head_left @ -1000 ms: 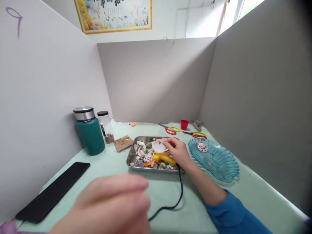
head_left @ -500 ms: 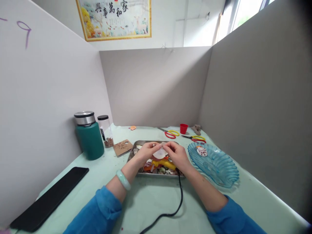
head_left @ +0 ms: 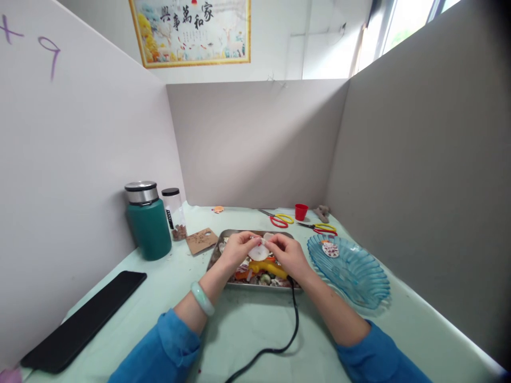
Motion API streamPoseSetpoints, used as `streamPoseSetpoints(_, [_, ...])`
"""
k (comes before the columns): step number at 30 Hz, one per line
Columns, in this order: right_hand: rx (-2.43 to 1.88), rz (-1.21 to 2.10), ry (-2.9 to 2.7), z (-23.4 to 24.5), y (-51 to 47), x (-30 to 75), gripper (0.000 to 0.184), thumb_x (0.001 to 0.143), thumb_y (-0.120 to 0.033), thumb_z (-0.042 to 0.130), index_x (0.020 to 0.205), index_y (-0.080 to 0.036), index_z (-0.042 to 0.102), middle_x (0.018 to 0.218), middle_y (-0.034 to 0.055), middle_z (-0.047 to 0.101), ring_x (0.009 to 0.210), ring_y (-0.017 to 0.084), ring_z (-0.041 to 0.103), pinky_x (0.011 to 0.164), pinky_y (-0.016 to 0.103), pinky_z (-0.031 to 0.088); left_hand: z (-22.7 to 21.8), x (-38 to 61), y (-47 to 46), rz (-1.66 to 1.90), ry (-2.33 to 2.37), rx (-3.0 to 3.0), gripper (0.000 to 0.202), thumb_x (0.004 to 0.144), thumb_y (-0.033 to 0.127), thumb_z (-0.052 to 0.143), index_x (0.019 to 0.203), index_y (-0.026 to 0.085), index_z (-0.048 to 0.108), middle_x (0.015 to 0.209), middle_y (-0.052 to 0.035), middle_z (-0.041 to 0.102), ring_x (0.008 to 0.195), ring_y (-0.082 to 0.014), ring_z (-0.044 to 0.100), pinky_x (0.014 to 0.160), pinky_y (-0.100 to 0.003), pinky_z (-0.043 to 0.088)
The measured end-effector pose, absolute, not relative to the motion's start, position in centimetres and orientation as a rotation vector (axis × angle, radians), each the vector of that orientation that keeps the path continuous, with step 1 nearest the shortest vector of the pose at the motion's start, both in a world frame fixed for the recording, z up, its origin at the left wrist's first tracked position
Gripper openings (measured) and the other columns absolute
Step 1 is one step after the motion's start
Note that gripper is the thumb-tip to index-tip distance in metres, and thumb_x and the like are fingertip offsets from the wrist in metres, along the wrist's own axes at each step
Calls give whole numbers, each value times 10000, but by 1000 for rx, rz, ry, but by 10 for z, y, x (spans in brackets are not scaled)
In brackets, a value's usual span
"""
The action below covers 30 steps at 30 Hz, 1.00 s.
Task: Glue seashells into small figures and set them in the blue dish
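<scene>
My left hand [head_left: 236,248] and my right hand [head_left: 288,254] meet over a metal tray [head_left: 214,257] heaped with seashells. Both pinch a flat white shell [head_left: 258,251] between their fingertips, just above the heap. A yellow glue gun [head_left: 266,267] lies on the shells under my right hand, and its black cord [head_left: 290,330] runs toward me across the table. A pale green bangle sits on my left wrist.
A blue glass dish [head_left: 351,271] holding one decorated shell stands right of the tray. Two pairs of scissors [head_left: 279,218] and a red cup [head_left: 301,211] lie behind. A green flask [head_left: 147,221], a small jar, a brown card and a black keyboard [head_left: 80,322] are on the left. Partition walls enclose the table.
My left hand came from close to the camera down to the tray and joined my right hand on the white shell. The two hands then drew slightly closer together.
</scene>
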State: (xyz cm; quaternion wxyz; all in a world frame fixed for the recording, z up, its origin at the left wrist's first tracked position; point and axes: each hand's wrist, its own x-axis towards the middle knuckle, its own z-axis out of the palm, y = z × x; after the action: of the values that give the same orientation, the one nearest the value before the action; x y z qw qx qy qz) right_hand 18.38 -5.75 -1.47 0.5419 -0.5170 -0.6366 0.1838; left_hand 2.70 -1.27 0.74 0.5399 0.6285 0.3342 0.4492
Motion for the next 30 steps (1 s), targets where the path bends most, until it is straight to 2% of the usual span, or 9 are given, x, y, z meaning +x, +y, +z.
streamPoseSetpoints(8, [-1212, 470, -1452, -12, -56, 184, 253, 784, -410, 571, 662, -188, 579, 561, -38, 512, 523, 119, 432, 500, 229, 345, 7, 25, -15, 994, 771, 1483, 386, 632, 453, 738, 814, 117, 680, 675, -19, 644, 572, -113, 555, 534, -213, 425])
streamPoseSetpoints(13, [-1209, 486, -1398, -12, -53, 186, 250, 794, -415, 544, 696, -189, 588, 516, -47, 491, 494, 124, 425, 485, 236, 347, 5, 27, -19, 919, 711, 1458, 495, 589, 395, 779, 983, 128, 644, 850, -54, 678, 692, -147, 615, 605, -244, 495])
streamPoseSetpoints(19, [-1195, 455, -1441, -13, -55, 184, 247, 800, -405, 544, 672, -195, 574, 549, -47, 502, 519, 120, 432, 506, 232, 347, 2, 28, -14, 985, 784, 1497, 312, 646, 366, 719, 811, 112, 644, 662, -14, 626, 531, -102, 528, 465, -200, 410])
streamPoseSetpoints(24, [-1217, 397, -1485, -13, -56, 184, 227, 789, -367, 555, 638, -197, 558, 551, -49, 485, 530, 118, 423, 518, 231, 329, 7, 26, -14, 1022, 806, 1580, 231, 629, 288, 719, 786, 121, 693, 536, 21, 582, 481, -91, 493, 471, -195, 379])
streamPoseSetpoints(27, [-1225, 380, -1489, -11, -57, 184, 223, 791, -355, 545, 635, -196, 556, 552, -46, 493, 536, 121, 433, 523, 232, 333, 8, 26, -15, 1030, 805, 1602, 229, 645, 288, 702, 806, 125, 701, 540, 15, 594, 491, -97, 504, 473, -193, 380])
streamPoseSetpoints(30, [-1231, 368, -1471, -10, -57, 185, 226, 797, -362, 535, 647, -194, 560, 564, -39, 511, 540, 124, 442, 528, 235, 344, 5, 27, -15, 1007, 780, 1614, 303, 670, 347, 692, 863, 114, 693, 641, -14, 641, 524, -105, 525, 470, -195, 401])
